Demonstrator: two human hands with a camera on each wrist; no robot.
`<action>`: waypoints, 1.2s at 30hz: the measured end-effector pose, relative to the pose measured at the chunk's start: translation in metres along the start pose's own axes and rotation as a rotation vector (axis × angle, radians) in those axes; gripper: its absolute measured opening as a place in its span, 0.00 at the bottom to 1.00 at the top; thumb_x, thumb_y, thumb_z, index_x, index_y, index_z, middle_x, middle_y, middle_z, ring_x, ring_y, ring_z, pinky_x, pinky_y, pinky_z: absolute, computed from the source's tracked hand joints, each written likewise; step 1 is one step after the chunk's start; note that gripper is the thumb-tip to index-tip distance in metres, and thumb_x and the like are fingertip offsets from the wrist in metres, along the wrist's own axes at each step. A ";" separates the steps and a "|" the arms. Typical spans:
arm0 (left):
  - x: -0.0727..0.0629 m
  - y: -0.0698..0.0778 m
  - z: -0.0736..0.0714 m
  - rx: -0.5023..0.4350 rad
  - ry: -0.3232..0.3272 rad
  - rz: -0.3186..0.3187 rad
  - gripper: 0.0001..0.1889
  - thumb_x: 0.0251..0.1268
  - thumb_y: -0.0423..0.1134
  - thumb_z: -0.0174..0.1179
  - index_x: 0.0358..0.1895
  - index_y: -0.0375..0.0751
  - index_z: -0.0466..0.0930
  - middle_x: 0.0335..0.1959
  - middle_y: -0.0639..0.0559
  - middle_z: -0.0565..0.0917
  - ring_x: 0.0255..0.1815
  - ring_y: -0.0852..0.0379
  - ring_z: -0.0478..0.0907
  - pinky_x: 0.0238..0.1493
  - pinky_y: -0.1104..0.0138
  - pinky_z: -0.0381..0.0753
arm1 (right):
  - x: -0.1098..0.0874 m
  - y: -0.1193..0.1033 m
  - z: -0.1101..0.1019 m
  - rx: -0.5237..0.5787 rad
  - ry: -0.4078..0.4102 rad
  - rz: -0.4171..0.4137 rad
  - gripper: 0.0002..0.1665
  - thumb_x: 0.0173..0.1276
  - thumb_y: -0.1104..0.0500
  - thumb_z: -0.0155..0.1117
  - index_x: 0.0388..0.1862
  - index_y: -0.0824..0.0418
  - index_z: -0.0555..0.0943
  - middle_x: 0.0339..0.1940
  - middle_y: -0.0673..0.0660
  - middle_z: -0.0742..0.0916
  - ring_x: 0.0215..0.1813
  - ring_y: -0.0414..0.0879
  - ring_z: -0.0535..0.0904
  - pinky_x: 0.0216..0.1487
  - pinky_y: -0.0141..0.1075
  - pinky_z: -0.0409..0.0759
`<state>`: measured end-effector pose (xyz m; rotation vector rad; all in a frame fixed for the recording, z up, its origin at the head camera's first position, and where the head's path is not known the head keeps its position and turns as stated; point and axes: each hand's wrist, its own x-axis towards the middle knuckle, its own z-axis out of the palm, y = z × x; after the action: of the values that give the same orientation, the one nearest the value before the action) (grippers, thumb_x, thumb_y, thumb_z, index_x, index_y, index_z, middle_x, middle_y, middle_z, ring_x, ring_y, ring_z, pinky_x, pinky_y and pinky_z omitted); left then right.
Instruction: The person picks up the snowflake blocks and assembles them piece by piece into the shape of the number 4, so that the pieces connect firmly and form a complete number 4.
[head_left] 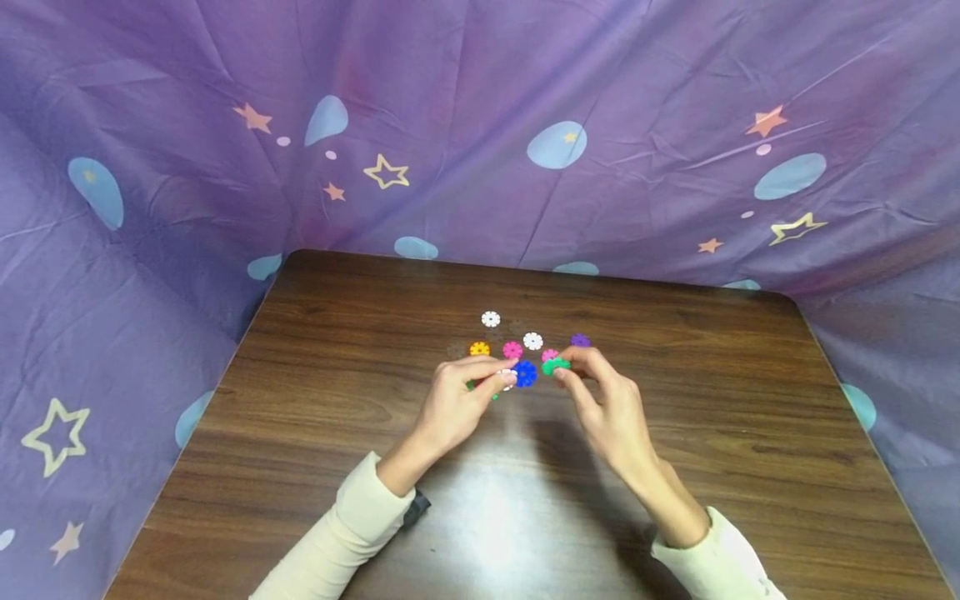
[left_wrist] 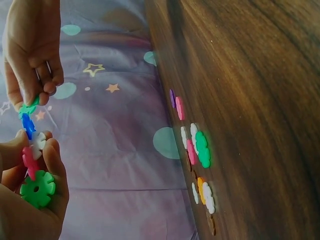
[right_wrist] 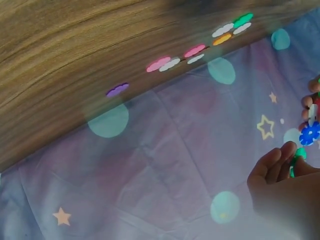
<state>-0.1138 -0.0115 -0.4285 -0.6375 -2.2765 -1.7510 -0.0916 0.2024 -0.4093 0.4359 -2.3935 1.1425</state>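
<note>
Above the table, my left hand (head_left: 459, 402) pinches a chain of joined flower-shaped discs. In the left wrist view the chain runs from a green disc (left_wrist: 38, 189) through a pink disc (left_wrist: 30, 162) and a white disc (left_wrist: 38, 144) to a blue disc (left_wrist: 28, 126) at its far end. My right hand (head_left: 613, 410) pinches a separate-coloured green disc (head_left: 556, 367) between thumb and forefinger. In the head view a small gap shows between this green disc and the blue one; in the wrist views they look close, and I cannot tell whether they touch.
Loose discs lie on the brown wooden table (head_left: 360, 333) beyond the hands, among them a white disc (head_left: 491, 319), an orange disc (head_left: 479, 349), a pink disc (head_left: 512, 350) and a purple disc (head_left: 580, 341). A purple patterned curtain (head_left: 480, 125) hangs behind the table and at its sides.
</note>
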 end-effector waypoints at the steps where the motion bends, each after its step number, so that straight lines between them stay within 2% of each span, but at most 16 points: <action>1: 0.000 0.000 0.000 -0.001 0.001 0.003 0.12 0.65 0.35 0.70 0.49 0.38 0.90 0.46 0.45 0.92 0.44 0.50 0.90 0.47 0.67 0.88 | 0.000 0.000 0.001 0.003 -0.001 -0.011 0.10 0.68 0.67 0.71 0.46 0.59 0.84 0.42 0.52 0.92 0.42 0.43 0.87 0.49 0.20 0.80; 7: -0.001 -0.001 0.000 -0.007 -0.003 0.015 0.12 0.64 0.35 0.71 0.49 0.35 0.90 0.46 0.44 0.92 0.45 0.49 0.90 0.48 0.66 0.88 | 0.000 -0.001 0.004 0.014 0.002 -0.074 0.11 0.66 0.68 0.71 0.46 0.59 0.85 0.44 0.52 0.92 0.41 0.42 0.87 0.48 0.20 0.80; 14: -0.002 0.001 0.000 -0.008 -0.006 -0.002 0.11 0.64 0.36 0.71 0.48 0.38 0.91 0.47 0.45 0.92 0.49 0.50 0.90 0.53 0.65 0.88 | -0.001 -0.001 0.008 0.000 0.002 -0.101 0.11 0.67 0.68 0.71 0.46 0.59 0.86 0.43 0.53 0.92 0.40 0.43 0.87 0.48 0.23 0.82; 19: -0.002 0.002 -0.001 -0.015 -0.004 -0.012 0.11 0.65 0.35 0.71 0.48 0.38 0.91 0.46 0.44 0.92 0.46 0.50 0.90 0.49 0.66 0.88 | -0.001 -0.002 0.011 -0.021 0.031 -0.153 0.13 0.64 0.70 0.73 0.47 0.62 0.86 0.43 0.54 0.92 0.39 0.45 0.88 0.46 0.27 0.84; 24: -0.002 0.003 -0.001 -0.013 0.004 -0.017 0.11 0.65 0.35 0.71 0.48 0.37 0.91 0.46 0.45 0.92 0.45 0.50 0.90 0.47 0.66 0.88 | -0.001 -0.004 0.011 -0.023 0.035 -0.150 0.13 0.64 0.70 0.73 0.47 0.62 0.87 0.44 0.57 0.92 0.40 0.45 0.88 0.47 0.29 0.85; 31: -0.002 0.005 -0.002 -0.016 0.022 0.000 0.11 0.64 0.34 0.71 0.48 0.35 0.91 0.46 0.44 0.92 0.46 0.50 0.90 0.49 0.65 0.88 | -0.002 -0.005 0.012 0.005 0.052 -0.144 0.13 0.64 0.70 0.72 0.47 0.62 0.87 0.45 0.57 0.93 0.40 0.44 0.89 0.49 0.20 0.82; 36: -0.001 0.006 -0.003 -0.019 0.035 0.008 0.10 0.64 0.32 0.71 0.46 0.35 0.91 0.44 0.44 0.92 0.43 0.50 0.89 0.45 0.67 0.87 | -0.003 -0.006 0.018 0.043 0.094 -0.169 0.16 0.61 0.75 0.72 0.46 0.63 0.88 0.43 0.56 0.93 0.40 0.39 0.89 0.52 0.20 0.82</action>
<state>-0.1103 -0.0128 -0.4228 -0.6141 -2.2337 -1.7678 -0.0915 0.1846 -0.4172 0.5742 -2.2086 1.1151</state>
